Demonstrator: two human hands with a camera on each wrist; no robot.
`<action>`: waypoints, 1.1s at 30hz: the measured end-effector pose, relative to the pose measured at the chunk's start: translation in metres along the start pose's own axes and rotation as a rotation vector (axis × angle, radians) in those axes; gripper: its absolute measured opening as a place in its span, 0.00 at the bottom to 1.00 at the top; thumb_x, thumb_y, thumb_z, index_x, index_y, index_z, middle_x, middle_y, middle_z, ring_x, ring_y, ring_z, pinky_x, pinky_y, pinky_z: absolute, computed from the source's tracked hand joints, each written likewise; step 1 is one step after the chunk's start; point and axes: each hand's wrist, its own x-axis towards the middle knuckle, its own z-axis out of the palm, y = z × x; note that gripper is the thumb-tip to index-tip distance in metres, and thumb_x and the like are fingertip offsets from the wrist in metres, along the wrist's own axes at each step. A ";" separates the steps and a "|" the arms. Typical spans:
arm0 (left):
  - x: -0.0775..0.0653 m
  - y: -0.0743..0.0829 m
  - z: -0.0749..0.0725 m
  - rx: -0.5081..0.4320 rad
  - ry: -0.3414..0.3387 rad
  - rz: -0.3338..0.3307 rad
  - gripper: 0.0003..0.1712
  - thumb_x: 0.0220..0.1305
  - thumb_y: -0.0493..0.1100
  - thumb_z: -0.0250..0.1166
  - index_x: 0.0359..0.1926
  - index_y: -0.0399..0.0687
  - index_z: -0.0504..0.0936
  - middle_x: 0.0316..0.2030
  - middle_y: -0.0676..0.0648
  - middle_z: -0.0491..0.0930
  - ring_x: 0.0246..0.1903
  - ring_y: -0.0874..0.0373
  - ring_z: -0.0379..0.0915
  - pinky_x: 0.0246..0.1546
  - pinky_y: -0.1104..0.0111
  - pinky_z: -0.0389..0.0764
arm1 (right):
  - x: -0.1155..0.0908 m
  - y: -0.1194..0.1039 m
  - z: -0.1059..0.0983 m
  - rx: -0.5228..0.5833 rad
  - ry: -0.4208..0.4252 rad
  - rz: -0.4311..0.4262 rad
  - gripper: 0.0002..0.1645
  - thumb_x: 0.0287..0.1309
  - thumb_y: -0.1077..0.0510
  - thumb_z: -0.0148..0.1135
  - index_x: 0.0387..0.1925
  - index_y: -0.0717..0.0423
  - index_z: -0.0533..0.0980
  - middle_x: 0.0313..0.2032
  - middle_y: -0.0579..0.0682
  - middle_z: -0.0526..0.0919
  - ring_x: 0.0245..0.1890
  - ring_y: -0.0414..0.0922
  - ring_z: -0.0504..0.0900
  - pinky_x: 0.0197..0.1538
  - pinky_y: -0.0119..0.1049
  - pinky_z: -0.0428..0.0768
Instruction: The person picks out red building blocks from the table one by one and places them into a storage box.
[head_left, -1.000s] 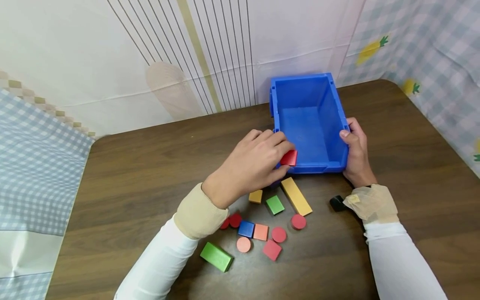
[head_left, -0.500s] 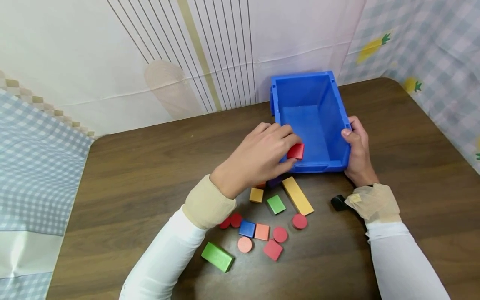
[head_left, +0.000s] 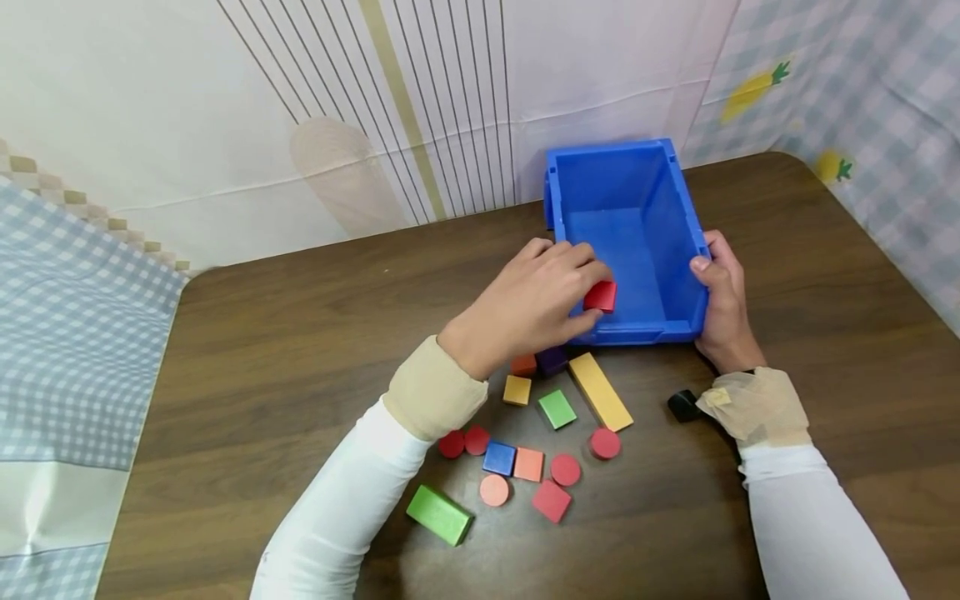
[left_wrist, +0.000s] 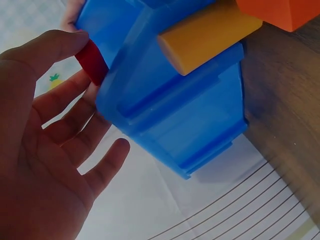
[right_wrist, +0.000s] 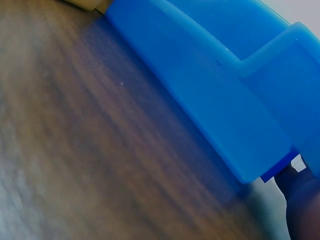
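In the head view my left hand [head_left: 528, 300] pinches a red block [head_left: 601, 297] between thumb and fingers over the near left part of a blue plastic bin [head_left: 686, 237]. The left wrist view shows the red block [left_wrist: 93, 62] edge-on beside the bin's rim [left_wrist: 107, 95], its far end hidden. My right hand [head_left: 724, 304] grips the bin's right wall, thumb on the rim and the other fingers on the outer side. The bin's visible floor is bare; my left hand covers its near left corner. The right wrist view shows mainly the bin's outer wall [right_wrist: 200, 110].
Several loose blocks lie on the wooden table [head_left: 300, 333] before the bin: a long yellow block [head_left: 601, 392], a green cube [head_left: 557, 409], a blue cube [head_left: 498, 458], a green rectangular block [head_left: 440, 515] and red discs [head_left: 566, 470]. Patterned cloth [head_left: 225, 125] hangs behind the table.
My left hand has moved right and slightly away from me with the red block, from the bin's near rim to further over its inside. My right hand keeps its grip on the bin.
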 end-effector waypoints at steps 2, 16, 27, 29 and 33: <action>0.001 0.000 0.002 0.010 -0.003 -0.004 0.23 0.65 0.59 0.56 0.57 0.58 0.79 0.50 0.54 0.76 0.49 0.61 0.70 0.54 0.63 0.66 | 0.000 0.000 0.000 -0.003 0.000 0.000 0.15 0.57 0.53 0.51 0.42 0.58 0.73 0.48 0.60 0.72 0.46 0.53 0.69 0.45 0.41 0.68; 0.011 0.000 0.005 0.020 -0.015 -0.005 0.22 0.65 0.60 0.56 0.55 0.59 0.79 0.47 0.56 0.76 0.46 0.62 0.69 0.50 0.64 0.65 | 0.000 0.001 -0.001 -0.022 -0.013 0.007 0.15 0.57 0.52 0.50 0.42 0.57 0.72 0.49 0.59 0.71 0.47 0.53 0.69 0.47 0.42 0.68; 0.028 0.000 0.005 -0.075 -0.058 0.015 0.22 0.66 0.56 0.57 0.56 0.52 0.79 0.45 0.53 0.76 0.43 0.62 0.68 0.44 0.72 0.70 | -0.001 0.001 0.000 -0.024 -0.015 0.020 0.17 0.57 0.52 0.51 0.43 0.58 0.72 0.52 0.60 0.72 0.50 0.53 0.70 0.49 0.42 0.68; 0.029 0.000 0.006 -0.086 -0.069 0.010 0.22 0.66 0.55 0.57 0.55 0.51 0.79 0.45 0.53 0.76 0.42 0.62 0.68 0.44 0.73 0.71 | -0.001 0.001 -0.001 -0.027 -0.019 0.018 0.17 0.57 0.52 0.50 0.43 0.58 0.72 0.52 0.60 0.72 0.50 0.53 0.70 0.49 0.42 0.68; 0.032 -0.001 0.008 -0.089 -0.085 0.005 0.22 0.67 0.55 0.57 0.56 0.51 0.78 0.45 0.52 0.75 0.42 0.62 0.68 0.43 0.73 0.71 | 0.000 0.001 -0.001 -0.017 -0.017 0.014 0.17 0.56 0.52 0.51 0.43 0.58 0.72 0.51 0.60 0.73 0.48 0.53 0.71 0.48 0.42 0.69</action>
